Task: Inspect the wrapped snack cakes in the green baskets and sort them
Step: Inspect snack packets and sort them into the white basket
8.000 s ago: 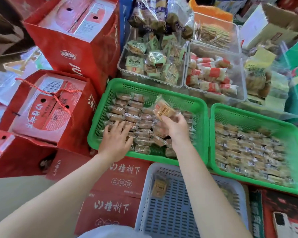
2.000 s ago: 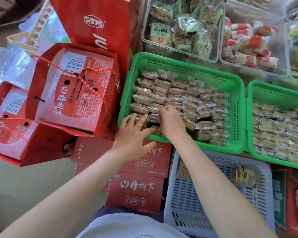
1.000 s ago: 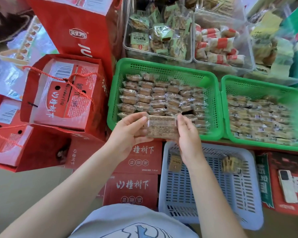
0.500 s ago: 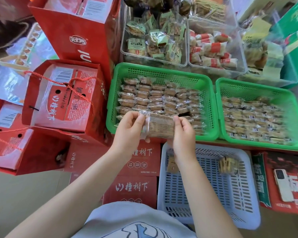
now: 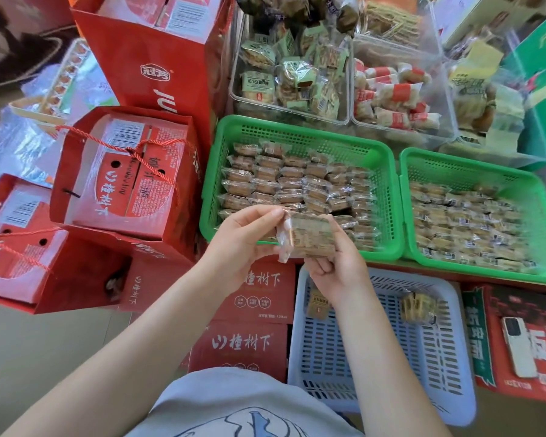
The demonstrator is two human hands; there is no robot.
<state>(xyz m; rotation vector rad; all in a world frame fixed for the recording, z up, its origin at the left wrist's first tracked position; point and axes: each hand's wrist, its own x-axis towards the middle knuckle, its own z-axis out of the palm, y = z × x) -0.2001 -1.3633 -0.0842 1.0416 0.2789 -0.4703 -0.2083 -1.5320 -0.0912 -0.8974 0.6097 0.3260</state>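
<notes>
The held snack cake (image 5: 308, 239) is motion-blurred, its label unreadable, and hides the basket's (image 5: 300, 127) near row.

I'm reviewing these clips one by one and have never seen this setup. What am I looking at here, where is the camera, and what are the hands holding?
There is no machine: a person wears one camera on the head, looking down at their bare hands. The left hand and right hand together hold one wrapped snack cake for inspection. Behind it sit two green baskets: the left green basket and right green basket, both filled with wrapped cakes. Nearer the person, a pale slotted basket holds a few packs.
</notes>
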